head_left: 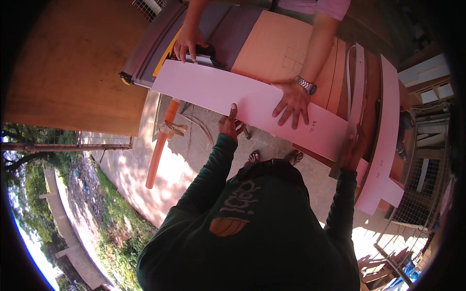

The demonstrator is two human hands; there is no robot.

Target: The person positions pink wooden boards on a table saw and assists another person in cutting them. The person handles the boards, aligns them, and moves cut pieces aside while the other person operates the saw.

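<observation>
A long white panel (pixel 208 87) lies slantwise across the work table, its near edge overhanging towards me. My left hand (pixel 230 127) grips that near edge, thumb on top and fingers curled below. At the panel's right end, my right hand (pixel 352 148) is closed about the edge, its fingers partly hidden in shadow. Across the table, another person's hand (pixel 292 103) with a metal wristwatch (pixel 307 86) presses flat on the panel. That person's other hand (pixel 190 44) rests at the far left corner, beside a dark tool with a metal plate (pixel 200 59).
On the right lie another long white board (pixel 377 169) and a narrow strip (pixel 358 82). A drill (pixel 402 145) sits beyond them. An orange pipe (pixel 158 160) slants near the table's left side. Brown sheet (pixel 73 68) stands at far left; wire mesh (pixel 417 194) is at right.
</observation>
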